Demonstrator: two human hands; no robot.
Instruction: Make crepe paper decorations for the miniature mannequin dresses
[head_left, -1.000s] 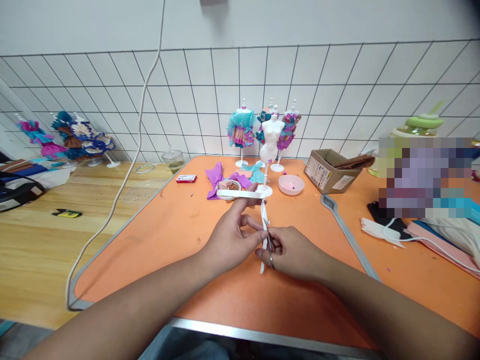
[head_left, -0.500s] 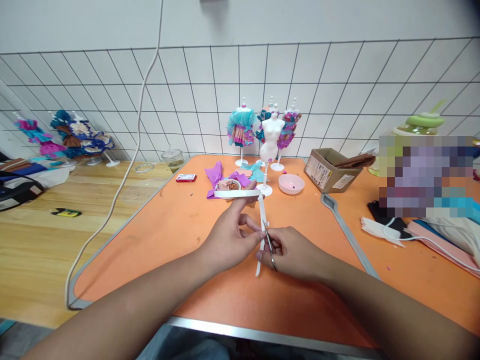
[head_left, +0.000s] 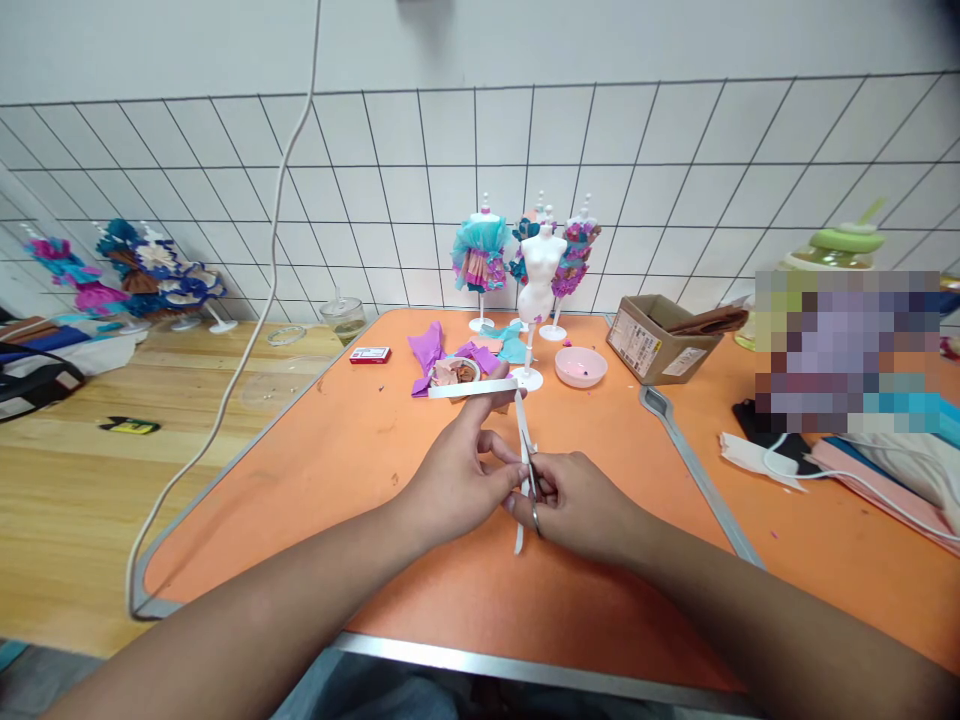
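Observation:
My left hand [head_left: 469, 465] pinches a white strip [head_left: 520, 425] between thumb and fingers. The strip runs over a fingertip, with one part stretching left and another hanging down below my fingers. My right hand [head_left: 577, 500] is closed round small metal scissors [head_left: 534, 500], whose blades point up along the hanging part of the strip. Both hands nearly touch above the orange board [head_left: 300, 520]. Behind them a bare white dress form [head_left: 541, 270] stands on its base.
Purple paper [head_left: 427, 350] and a pink bowl [head_left: 580, 366] lie beyond my hands. A cardboard box [head_left: 660, 340] stands at the right. Decorated dress forms [head_left: 480, 255] stand by the tiled wall. A white cable [head_left: 274, 240] hangs at the left.
My right hand has shifted slightly left. The scissors have turned more upright and their blades look closer together. My left hand holds the strip nearly as before.

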